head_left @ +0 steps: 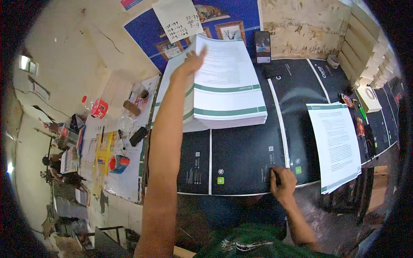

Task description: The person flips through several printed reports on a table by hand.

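While the left hand (194, 62) reaches over the far part of the thick stack of printed sheets (228, 101), its fingers look spread and open, though blur hides whether they touch the paper. That stack, banded in green, lies on the black table covering (241, 159), beside a second printed pile (167, 79) partly behind the left forearm (164, 159). Near the covering's front edge, the right hand (284, 183) is loosely curled; whether it pinches anything, I cannot tell. Farther right lies a thinner bundle of sheets (337, 146); a smartphone (263, 47) stands by the wall (297, 43)
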